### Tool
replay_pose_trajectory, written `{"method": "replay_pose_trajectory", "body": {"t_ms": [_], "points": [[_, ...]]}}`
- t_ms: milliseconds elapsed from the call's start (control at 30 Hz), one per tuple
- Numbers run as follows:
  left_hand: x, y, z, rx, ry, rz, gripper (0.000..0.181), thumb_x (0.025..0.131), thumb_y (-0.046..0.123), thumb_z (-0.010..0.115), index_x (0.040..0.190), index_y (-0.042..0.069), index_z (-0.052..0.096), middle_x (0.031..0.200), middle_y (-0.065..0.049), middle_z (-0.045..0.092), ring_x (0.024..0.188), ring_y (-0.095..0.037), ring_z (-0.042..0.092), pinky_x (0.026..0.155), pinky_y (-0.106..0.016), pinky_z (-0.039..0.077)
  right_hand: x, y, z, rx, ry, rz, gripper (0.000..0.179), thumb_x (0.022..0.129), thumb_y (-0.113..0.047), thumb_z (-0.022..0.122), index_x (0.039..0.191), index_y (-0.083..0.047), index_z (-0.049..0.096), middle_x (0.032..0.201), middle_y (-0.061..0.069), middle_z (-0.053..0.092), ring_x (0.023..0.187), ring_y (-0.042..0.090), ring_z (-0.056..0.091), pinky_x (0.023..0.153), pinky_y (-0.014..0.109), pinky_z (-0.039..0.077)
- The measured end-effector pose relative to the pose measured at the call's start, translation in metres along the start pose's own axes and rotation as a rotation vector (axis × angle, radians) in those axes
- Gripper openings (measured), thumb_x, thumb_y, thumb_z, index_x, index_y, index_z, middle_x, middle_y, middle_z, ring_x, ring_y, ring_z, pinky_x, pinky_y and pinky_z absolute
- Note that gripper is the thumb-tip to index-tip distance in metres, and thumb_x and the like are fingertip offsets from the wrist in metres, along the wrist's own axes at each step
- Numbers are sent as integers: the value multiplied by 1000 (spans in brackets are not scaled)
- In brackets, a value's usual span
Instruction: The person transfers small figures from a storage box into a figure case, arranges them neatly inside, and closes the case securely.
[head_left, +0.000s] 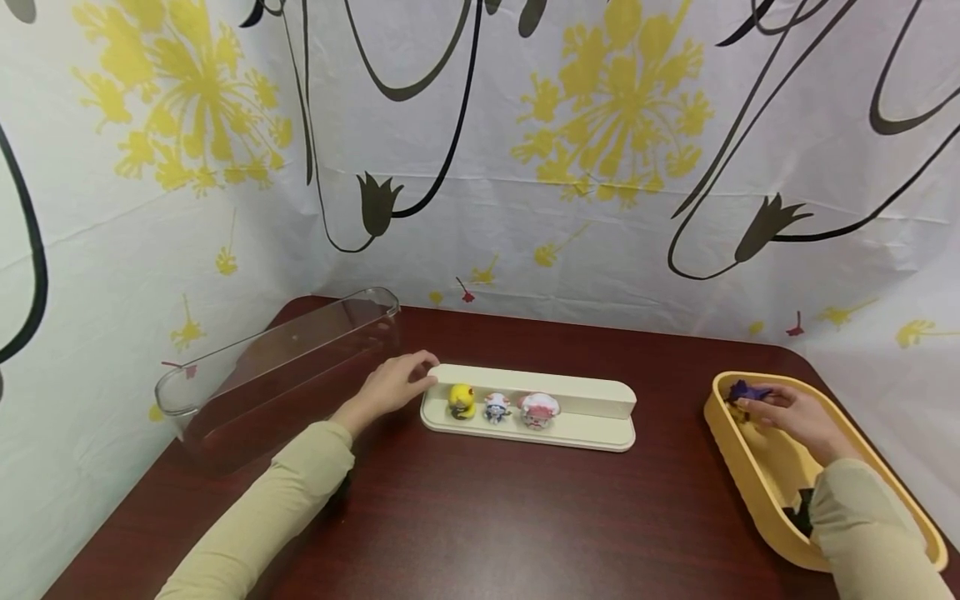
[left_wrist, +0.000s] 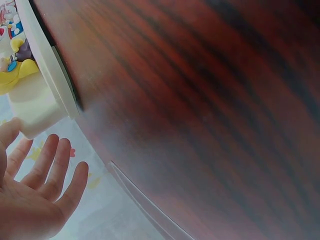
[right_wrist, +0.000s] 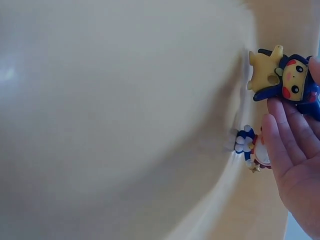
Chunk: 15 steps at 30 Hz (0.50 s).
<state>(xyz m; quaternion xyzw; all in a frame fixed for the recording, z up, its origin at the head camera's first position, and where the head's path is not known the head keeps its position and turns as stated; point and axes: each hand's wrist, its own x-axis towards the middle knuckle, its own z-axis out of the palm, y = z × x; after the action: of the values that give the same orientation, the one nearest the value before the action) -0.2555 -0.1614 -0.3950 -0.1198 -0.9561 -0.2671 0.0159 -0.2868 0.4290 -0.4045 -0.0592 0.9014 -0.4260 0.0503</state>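
At the yellow tray's far end, my right hand (head_left: 802, 421) pinches a yellow Pikachu figurine (right_wrist: 292, 77) with a dark blue hood between thumb and fingers. Beside it in the tray, a small blue-and-white figurine (right_wrist: 245, 142) is partly hidden by my fingers. My left hand (head_left: 393, 383) is at the left end of a cream stepped display stand (head_left: 585, 429), its fingers spread and the tips at the upper step's corner. On the stand's lower step stand a yellow duck figurine (head_left: 461, 402), a small white-and-blue figurine (head_left: 496, 407) and a pink-and-white figurine (head_left: 538, 410).
A clear plastic cover (head_left: 277, 358) lies along the table's left side. The yellow tray (head_left: 738, 475) sits at the right edge, with a dark object (head_left: 801, 512) in its near end, partly covered by my sleeve. A patterned white curtain (head_left: 480, 208) hangs behind the dark wooden table (head_left: 525, 517).
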Motion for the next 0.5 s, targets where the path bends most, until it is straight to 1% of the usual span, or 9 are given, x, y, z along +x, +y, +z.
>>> {"method": "replay_pose_trajectory", "body": {"t_ms": [33, 67, 133, 200, 233, 300, 400, 467, 500], "points": [[0, 0, 0, 1, 0, 0, 23, 86, 29, 57, 108, 21, 55, 98, 0, 58, 87, -17, 54, 66, -37, 43, -3, -7, -1, 5, -1, 1, 40, 86, -25, 58, 112, 4, 46, 88, 0, 60, 74, 8, 58, 64, 28, 47], [0, 0, 0, 2, 1, 0, 23, 86, 29, 57, 108, 21, 55, 98, 0, 58, 87, -17, 54, 66, -37, 43, -1, -2, -3, 11, -2, -1, 37, 86, -26, 59, 110, 0, 48, 87, -1, 61, 73, 9, 58, 64, 28, 47], [0, 0, 0, 3, 2, 0, 23, 86, 29, 57, 107, 22, 55, 98, 0, 58, 87, -17, 54, 66, -37, 43, 3, 7, -7, 38, 9, 5, 27, 84, -27, 61, 103, -11, 52, 84, -6, 61, 73, 8, 58, 63, 26, 47], [0, 0, 0, 5, 2, 1, 23, 86, 29, 57, 107, 21, 55, 98, 0, 58, 88, -17, 54, 66, -37, 43, 4, 7, -10, 40, 22, 12, 21, 83, -28, 61, 98, -16, 52, 82, -11, 61, 72, 9, 59, 61, 25, 47], [-1, 0, 0, 5, 3, 2, 23, 86, 29, 57, 107, 21, 55, 98, 0, 58, 87, -17, 54, 66, -37, 43, 3, 3, -11, 29, 20, 4, 23, 84, -28, 61, 100, -14, 51, 82, -10, 61, 72, 11, 59, 61, 26, 47], [-1, 0, 0, 6, 3, 0, 23, 86, 28, 57, 107, 21, 55, 98, 0, 58, 87, -17, 54, 66, -37, 43, -2, -9, -12, -18, 27, 9, 33, 84, -30, 60, 107, -9, 49, 83, -8, 61, 72, 12, 59, 61, 27, 46], [-1, 0, 0, 6, 1, 0, 23, 86, 28, 58, 108, 21, 55, 97, 0, 58, 87, -17, 54, 66, -37, 43, -11, -30, -14, -84, 21, -8, 48, 86, -32, 57, 116, 2, 42, 87, -4, 60, 73, 12, 59, 61, 28, 45], [0, 0, 0, 6, 0, -1, 23, 86, 29, 58, 107, 21, 55, 97, 0, 58, 87, -17, 54, 66, -37, 43, -15, -40, -13, -98, 33, -3, 50, 86, -31, 57, 118, 4, 41, 87, -5, 60, 73, 9, 59, 61, 27, 45], [0, 0, 1, 6, 0, 0, 23, 86, 29, 57, 107, 21, 55, 97, 0, 58, 87, -17, 54, 66, -37, 43, -15, -43, -14, -90, 40, -8, 48, 86, -29, 57, 117, 3, 42, 87, -7, 59, 73, 9, 59, 61, 27, 46]]}}
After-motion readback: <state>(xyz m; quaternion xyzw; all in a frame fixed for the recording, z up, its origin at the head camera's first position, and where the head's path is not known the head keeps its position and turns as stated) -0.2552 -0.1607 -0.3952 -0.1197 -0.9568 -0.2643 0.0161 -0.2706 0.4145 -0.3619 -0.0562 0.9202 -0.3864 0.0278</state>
